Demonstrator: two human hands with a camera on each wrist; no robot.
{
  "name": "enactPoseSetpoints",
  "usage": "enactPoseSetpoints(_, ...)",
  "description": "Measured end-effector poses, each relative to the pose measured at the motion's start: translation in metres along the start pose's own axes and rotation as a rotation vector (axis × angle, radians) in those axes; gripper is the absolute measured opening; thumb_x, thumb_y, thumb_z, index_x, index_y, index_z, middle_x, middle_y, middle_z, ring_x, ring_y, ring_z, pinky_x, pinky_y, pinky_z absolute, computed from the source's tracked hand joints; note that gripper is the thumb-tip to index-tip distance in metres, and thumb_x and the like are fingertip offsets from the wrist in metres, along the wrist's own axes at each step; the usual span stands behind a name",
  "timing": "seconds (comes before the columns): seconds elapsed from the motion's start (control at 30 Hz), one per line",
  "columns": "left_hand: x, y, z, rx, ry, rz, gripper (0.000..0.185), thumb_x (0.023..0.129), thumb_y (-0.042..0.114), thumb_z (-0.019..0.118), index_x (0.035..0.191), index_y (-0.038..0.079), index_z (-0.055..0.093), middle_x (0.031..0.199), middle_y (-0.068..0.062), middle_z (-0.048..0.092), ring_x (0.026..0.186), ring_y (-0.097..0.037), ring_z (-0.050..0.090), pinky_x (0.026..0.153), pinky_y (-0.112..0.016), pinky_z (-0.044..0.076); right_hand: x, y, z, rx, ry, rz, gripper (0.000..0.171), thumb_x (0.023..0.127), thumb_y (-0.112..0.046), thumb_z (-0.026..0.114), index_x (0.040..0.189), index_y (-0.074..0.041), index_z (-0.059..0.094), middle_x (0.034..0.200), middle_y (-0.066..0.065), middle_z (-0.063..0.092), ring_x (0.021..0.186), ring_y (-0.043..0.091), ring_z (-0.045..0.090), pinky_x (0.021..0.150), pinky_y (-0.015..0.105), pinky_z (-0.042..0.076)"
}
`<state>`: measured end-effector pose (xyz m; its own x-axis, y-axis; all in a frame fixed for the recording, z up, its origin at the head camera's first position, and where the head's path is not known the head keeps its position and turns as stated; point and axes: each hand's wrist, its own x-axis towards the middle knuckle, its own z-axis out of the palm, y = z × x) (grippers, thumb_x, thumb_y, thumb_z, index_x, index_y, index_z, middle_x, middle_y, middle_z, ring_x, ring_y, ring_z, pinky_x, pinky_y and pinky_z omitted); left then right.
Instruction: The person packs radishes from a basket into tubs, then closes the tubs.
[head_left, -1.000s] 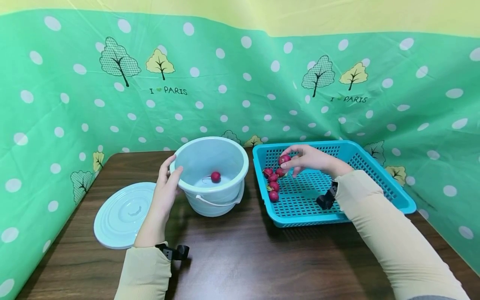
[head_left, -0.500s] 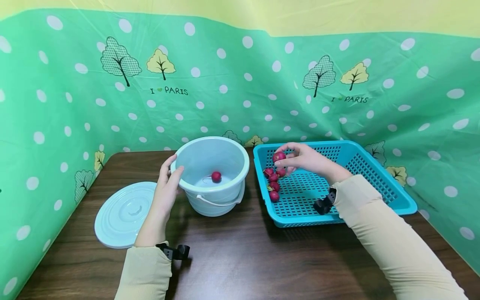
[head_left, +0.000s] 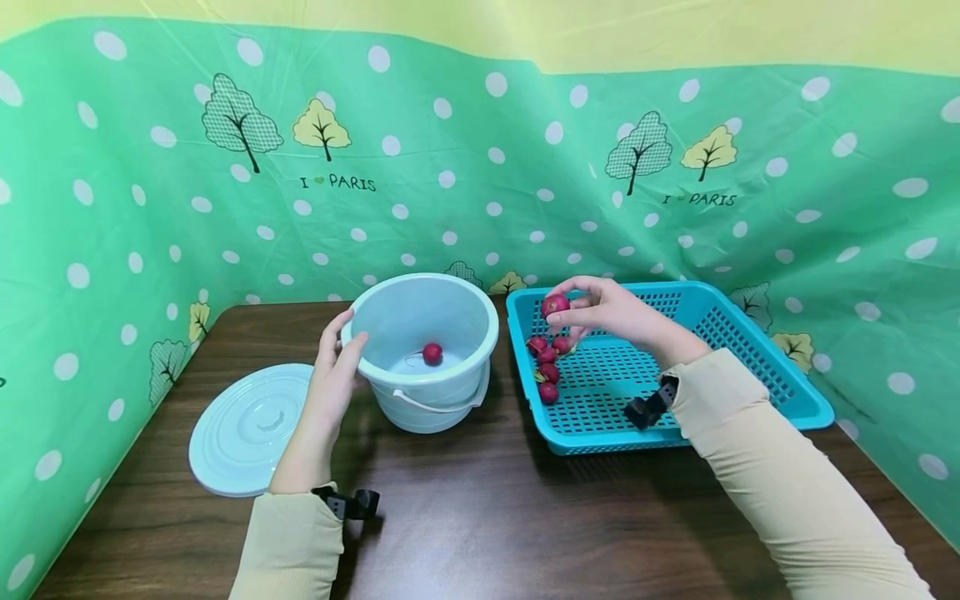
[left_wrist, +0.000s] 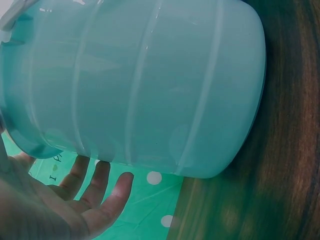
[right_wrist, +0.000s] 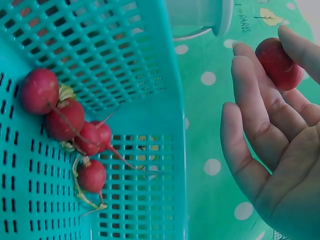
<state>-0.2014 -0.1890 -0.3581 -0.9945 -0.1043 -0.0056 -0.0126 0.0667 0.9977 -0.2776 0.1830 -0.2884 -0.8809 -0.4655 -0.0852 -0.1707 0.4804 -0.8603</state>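
Pinching a radish [head_left: 555, 307], right hand [head_left: 611, 313]; holding a light-blue bucket [head_left: 435, 387], left hand [head_left: 333, 367]

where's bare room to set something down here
Widest bare patch: tabletop between the sleeves, in front of bucket and basket. The basket's floor right of the radishes is bare where visible. Crowded: the basket's left side, and around lid, left hand and bucket.

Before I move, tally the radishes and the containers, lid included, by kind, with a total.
7 radishes: 5 in the basket, 1 in the bucket, 1 in the right grip
1 basket
1 bucket
1 lid
Total: 10
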Motion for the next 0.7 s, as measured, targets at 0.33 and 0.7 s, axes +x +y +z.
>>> enactPoseSetpoints(0.33, -0.002, 0.0, 0.001, -0.017, -0.009, 0.007, 0.057, 0.104, 0.042, 0.042, 0.156, 0.035, 0.022, 0.142, -0.017, 0.031, 0.132, -0.036, 0.045, 0.108, -0.052, 0.039, -0.006, -0.004, 0.006, 0.049, 0.024, -0.006, 0.042, 0.094, -0.025, 0.07, 0.128, -0.004, 0.056, 0.094, 0.01, 0.075, 0.068, 0.021, 0.069, 0.073, 0.037, 0.058)
enactPoseSetpoints(0.7, -0.002, -0.002, 0.0, -0.013, -0.004, 0.007, 0.057, 0.104, 0.043, 0.043, 0.156, 0.035, 0.022, 0.141, -0.017, 0.032, 0.131, -0.035, 0.046, 0.107, -0.053, 0.039, -0.009, -0.016, 0.018, 0.111, 0.046, -0.033, 0.043, 0.095, -0.025, 0.068, 0.13, -0.005, 0.052, 0.093, 0.008, 0.074, 0.069, 0.026, 0.07, 0.07, 0.041, 0.059)
